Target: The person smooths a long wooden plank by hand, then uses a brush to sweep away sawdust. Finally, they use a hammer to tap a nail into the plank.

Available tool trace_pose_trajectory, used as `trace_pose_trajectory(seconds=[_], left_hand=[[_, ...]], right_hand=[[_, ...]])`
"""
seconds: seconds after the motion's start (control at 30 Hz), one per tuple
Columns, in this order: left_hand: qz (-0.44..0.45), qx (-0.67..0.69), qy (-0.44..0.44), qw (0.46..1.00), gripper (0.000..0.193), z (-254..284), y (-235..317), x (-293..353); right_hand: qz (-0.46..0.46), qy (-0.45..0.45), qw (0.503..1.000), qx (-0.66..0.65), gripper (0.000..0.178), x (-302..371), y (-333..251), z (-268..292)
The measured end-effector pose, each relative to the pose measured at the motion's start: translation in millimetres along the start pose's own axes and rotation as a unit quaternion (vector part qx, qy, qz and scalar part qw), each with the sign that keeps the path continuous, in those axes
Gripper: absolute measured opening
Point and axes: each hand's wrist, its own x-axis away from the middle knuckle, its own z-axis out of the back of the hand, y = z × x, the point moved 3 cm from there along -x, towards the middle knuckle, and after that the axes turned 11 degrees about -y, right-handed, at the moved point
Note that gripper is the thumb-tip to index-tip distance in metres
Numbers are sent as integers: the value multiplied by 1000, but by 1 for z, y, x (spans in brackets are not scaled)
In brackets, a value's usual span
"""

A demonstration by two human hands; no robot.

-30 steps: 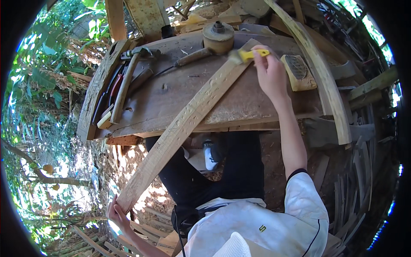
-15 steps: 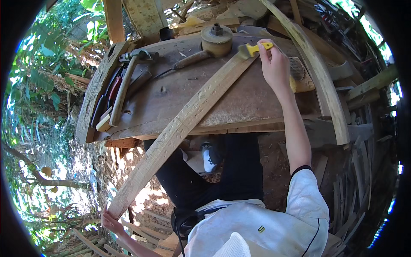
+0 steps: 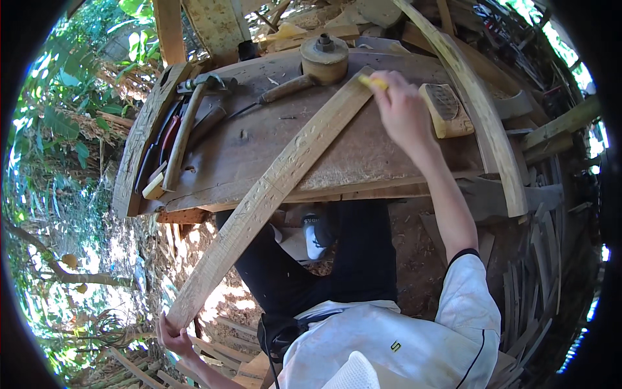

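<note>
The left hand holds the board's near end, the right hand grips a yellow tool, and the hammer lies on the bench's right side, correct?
Not quite: the head view shows the hammer on the left side of the bench. The left hand holds the near end of the board; the right hand grips the yellow tool.

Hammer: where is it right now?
In the head view, the hammer lies at the workbench's left end, just right of the red-handled tool.
</note>
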Motion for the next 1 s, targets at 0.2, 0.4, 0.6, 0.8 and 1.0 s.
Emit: trace_pose_trajectory(seconds=[0.2, 0.4, 0.6, 0.8, 1.0], left_hand=[[17, -7, -9, 1000, 111, 2, 9, 4], [13, 37, -28, 999, 91, 4, 5, 2], [16, 47, -20, 999, 73, 2, 10, 3], [-18, 18, -8, 1000, 88, 2, 20, -2], [-12, 2, -16, 1000, 99, 1, 16, 1]], right_hand=[[-49, -109, 963, -240, 19, 10, -23, 11], [-24, 9, 995, -98, 21, -2, -4, 21], [-102, -15, 994, -21, 23, -23, 37, 19], [-126, 2, 987, -104, 32, -60, 86, 15], [-137, 4, 989, -50, 36, -98, 134, 7]])
